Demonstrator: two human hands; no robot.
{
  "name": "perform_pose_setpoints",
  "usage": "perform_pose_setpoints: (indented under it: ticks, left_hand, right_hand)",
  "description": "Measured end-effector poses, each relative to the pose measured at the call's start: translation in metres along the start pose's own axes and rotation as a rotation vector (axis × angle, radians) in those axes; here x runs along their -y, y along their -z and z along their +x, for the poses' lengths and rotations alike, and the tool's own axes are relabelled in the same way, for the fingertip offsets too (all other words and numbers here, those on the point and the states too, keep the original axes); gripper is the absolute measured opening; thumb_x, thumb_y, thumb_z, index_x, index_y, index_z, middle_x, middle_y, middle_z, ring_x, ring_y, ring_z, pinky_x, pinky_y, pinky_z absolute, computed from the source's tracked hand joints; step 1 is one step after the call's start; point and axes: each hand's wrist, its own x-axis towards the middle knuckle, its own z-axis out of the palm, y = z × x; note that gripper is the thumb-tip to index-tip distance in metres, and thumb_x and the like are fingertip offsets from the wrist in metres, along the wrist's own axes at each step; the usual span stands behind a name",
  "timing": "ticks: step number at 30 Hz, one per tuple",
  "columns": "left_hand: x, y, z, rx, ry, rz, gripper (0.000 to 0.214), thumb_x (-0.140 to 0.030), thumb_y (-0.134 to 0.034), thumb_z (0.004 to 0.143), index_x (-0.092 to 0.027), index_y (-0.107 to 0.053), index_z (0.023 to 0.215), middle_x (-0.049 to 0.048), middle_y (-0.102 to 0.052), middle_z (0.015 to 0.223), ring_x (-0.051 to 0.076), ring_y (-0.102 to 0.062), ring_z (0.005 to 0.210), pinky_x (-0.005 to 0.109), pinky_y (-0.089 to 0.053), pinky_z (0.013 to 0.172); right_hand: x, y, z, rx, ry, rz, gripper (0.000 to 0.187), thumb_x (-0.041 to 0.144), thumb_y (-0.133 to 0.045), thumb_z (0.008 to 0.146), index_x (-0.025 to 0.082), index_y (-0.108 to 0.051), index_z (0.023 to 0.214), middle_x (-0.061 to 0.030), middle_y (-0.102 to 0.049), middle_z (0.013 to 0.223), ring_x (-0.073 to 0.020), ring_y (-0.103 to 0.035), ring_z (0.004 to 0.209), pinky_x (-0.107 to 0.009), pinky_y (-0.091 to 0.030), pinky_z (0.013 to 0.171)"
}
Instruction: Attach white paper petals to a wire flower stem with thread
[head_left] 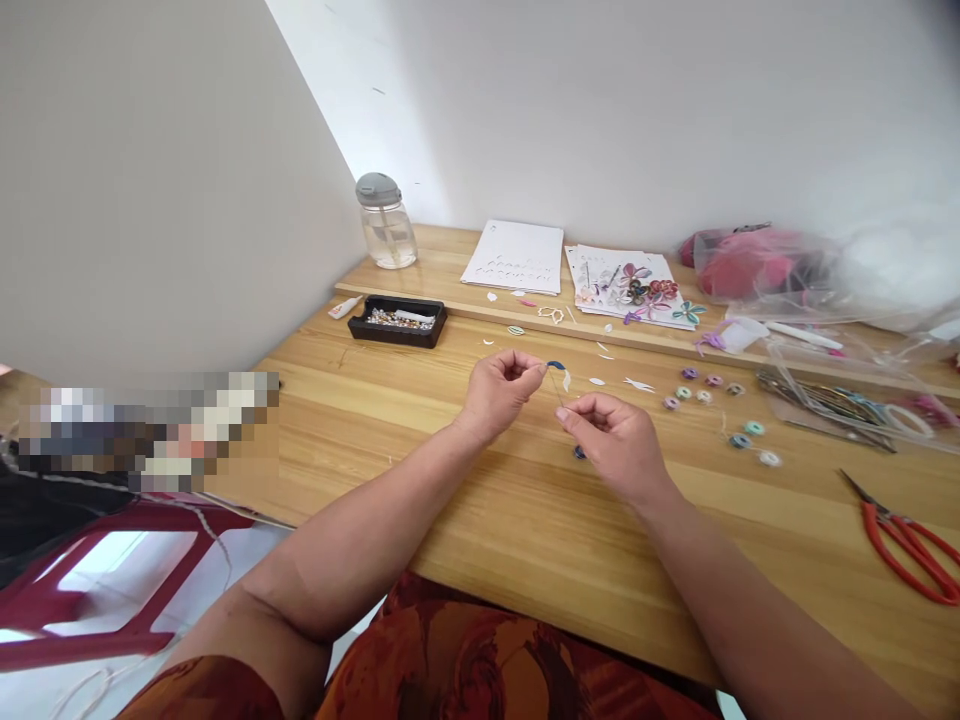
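Above the middle of the table, my left hand [507, 388] is closed in a pinch on a small curved piece [556, 365] that looks dark blue. A thin dark thread [556, 388] runs from there down to my right hand [611, 440], whose thumb and forefinger are pinched on it. A small white curved sliver [567, 382] shows just beside the blue piece; whether it hangs from it or lies on the table I cannot tell. Partly behind my right fingers sits a dark blue bobbin [580, 452]. White petal-shaped cut-outs [597, 381] lie beyond my hands.
Several thread bobbins [741, 441] and red-handled scissors [907, 545] are on the right. A black bead tray [397, 322] and a water bottle [386, 225] stand back left. Papers with flower pieces [637, 285] rest on a raised ledge [450, 288]; plastic bags [825, 270] sit back right.
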Motion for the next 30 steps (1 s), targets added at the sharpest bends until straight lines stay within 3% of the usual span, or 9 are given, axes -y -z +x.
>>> perform_pose_setpoints:
  ticks: [3,7,10,14,23,30]
  left_hand:
    - [0.001,0.001,0.000,0.011,-0.018,0.079,0.026,-0.037,-0.075,0.070,-0.014,-0.063,0.070,-0.0029,-0.055,0.060,0.006,-0.042,0.052,0.021,-0.033,0.050]
    - [0.002,0.002,-0.002,0.131,0.010,0.199,0.028,-0.039,-0.075,0.070,-0.014,-0.064,0.070,-0.0017,-0.057,0.062,0.007,-0.044,0.054,0.022,-0.035,0.052]
    - [0.000,0.003,-0.005,0.244,0.039,0.269,0.027,-0.039,-0.074,0.071,-0.013,-0.067,0.073,-0.0011,-0.059,0.065,0.007,-0.045,0.056,0.022,-0.036,0.053]
    - [-0.001,0.003,-0.008,0.339,0.068,0.331,0.027,-0.039,-0.073,0.073,-0.013,-0.068,0.074,-0.0023,-0.055,0.060,0.007,-0.042,0.053,0.022,-0.030,0.050]
    - [-0.003,0.002,-0.010,0.450,0.108,0.230,0.027,-0.038,-0.075,0.072,-0.013,-0.067,0.076,-0.0034,-0.053,0.060,0.006,-0.041,0.052,0.021,-0.031,0.049]
    - [-0.007,0.001,-0.010,0.395,0.124,0.092,0.029,-0.039,-0.077,0.071,-0.013,-0.065,0.074,-0.0026,-0.054,0.059,0.006,-0.043,0.052,0.021,-0.034,0.051]
  right_hand:
    - [0.005,0.003,-0.004,-0.113,0.197,-0.224,0.017,0.034,-0.070,0.082,0.019,-0.070,0.077,0.0000,-0.058,0.062,-0.0124,-0.049,0.055,-0.027,-0.041,0.054]
    - [0.011,0.013,-0.003,-0.281,0.493,-0.473,0.009,0.027,-0.067,0.086,0.021,-0.074,0.083,0.0038,-0.046,0.056,-0.0118,-0.045,0.054,-0.027,-0.040,0.058]
    - [0.010,0.020,0.002,-0.325,0.568,-0.488,0.008,0.025,-0.068,0.085,0.022,-0.076,0.084,0.0049,-0.045,0.055,-0.0108,-0.043,0.052,-0.026,-0.039,0.057]
    - [0.006,0.023,0.007,-0.321,0.509,-0.415,0.008,0.027,-0.070,0.084,0.021,-0.076,0.085,0.0058,-0.045,0.054,-0.0097,-0.041,0.050,-0.025,-0.036,0.055]
    - [0.002,0.024,0.013,-0.277,0.360,-0.312,0.010,0.029,-0.072,0.080,0.019,-0.075,0.080,0.0085,-0.033,0.049,-0.0077,-0.031,0.048,-0.025,-0.031,0.052]
    - [-0.008,0.019,0.021,-0.043,-0.102,0.157,0.027,0.041,-0.081,0.066,0.017,-0.069,0.074,0.0065,-0.046,0.052,-0.0062,-0.030,0.045,-0.023,-0.021,0.042]
